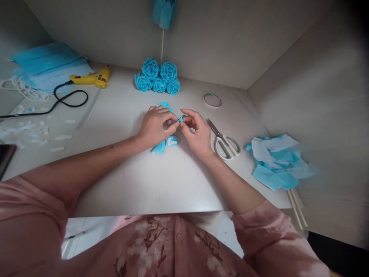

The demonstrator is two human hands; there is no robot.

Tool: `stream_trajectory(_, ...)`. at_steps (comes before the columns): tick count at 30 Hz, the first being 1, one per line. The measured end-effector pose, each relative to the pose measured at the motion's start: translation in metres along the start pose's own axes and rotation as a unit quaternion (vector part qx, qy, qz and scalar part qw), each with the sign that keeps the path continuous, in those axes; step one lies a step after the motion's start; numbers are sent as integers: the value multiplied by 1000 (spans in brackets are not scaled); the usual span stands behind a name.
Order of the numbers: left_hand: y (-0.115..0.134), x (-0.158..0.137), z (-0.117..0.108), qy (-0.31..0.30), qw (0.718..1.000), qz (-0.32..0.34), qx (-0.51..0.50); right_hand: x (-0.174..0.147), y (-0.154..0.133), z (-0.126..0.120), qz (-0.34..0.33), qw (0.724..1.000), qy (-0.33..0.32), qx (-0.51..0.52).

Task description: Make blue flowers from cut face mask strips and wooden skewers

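Note:
Both hands meet over the middle of the table and pinch a blue fabric strip [181, 119]. My left hand [157, 122] has its thumb and fingers closed on the strip. Facing it, my right hand [198, 129] grips the same bit between thumb and fingers, with the index finger raised. Part of the blue material shows behind my left hand, and another piece with a white tape bit [172, 141] lies below the fingers. Whether these pieces join is hidden. White-handled scissors [227, 146] lie just right of my right hand.
Several rolled blue fabric roses [159, 75] stand at the back, a blue flower on a stick [163, 15] above them. At left are a yellow glue gun [92, 79], blue face masks [52, 57] and white scraps [34, 129]. At right are a tape ring [212, 100], cut fabric [276, 159] and sticks [296, 209].

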State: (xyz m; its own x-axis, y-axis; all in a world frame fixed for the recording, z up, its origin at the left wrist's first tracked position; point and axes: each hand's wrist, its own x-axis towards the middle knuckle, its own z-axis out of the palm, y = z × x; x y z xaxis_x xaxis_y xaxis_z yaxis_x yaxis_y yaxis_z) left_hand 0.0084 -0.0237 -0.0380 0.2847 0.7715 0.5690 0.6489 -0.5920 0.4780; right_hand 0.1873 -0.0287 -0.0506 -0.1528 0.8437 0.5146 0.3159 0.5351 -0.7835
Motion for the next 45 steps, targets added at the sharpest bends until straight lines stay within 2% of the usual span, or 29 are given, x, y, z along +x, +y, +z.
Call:
stream_trajectory(6,-2,1,2,3,1000,-13,-22,0,-3,0,13,1000,-4,2)
stream_trajectory(10,-2,1,2,0,995,-45,-93,1,-2,0,24,1000,-6,11)
stream_trajectory(13,-4,2,2,-4,976,-99,-193,2,1,-1,48,998,-4,40)
stream_trajectory(18,-12,6,2,47,945,-148,-288,5,5,-4,80,990,-9,113)
stream_trajectory(24,-10,6,1,-54,904,-157,-394,5,3,-5,83,988,-65,114)
stream_trajectory(31,-6,5,2,-51,906,-134,-398,5,3,-5,88,981,-102,137)
stream_trajectory(38,-9,4,4,-50,916,-116,-382,7,2,-3,86,983,-109,122)
stream_trajectory(45,-12,6,1,-49,906,-137,-397,8,5,-8,116,971,-114,174)
